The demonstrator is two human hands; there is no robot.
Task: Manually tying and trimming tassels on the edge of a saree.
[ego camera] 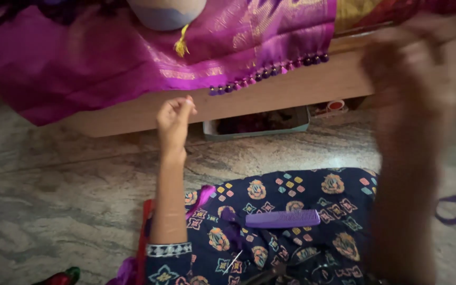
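My left hand (174,120) is raised in front of a wooden bed edge (302,87), its fingertips pinched together just below the magenta cloth (80,63); whether a thread is in the pinch cannot be seen. My right hand (418,58) is lifted high at the right and is heavily blurred, so its grip is unclear. The cloth has a gold border and a row of small purple tassel beads (267,74) along its hem. A purple comb (283,218) lies on my lap, on dark patterned fabric (291,195). A needle-like sliver (233,262) rests lower on the lap.
A shallow tray (257,126) of dark items sits under the bed. A yellow tassel (181,46) hangs beneath a pale blue rounded object (164,13). Marble floor (54,200) stretches to the left. Dark scissors-like metal (281,272) lies by my knees.
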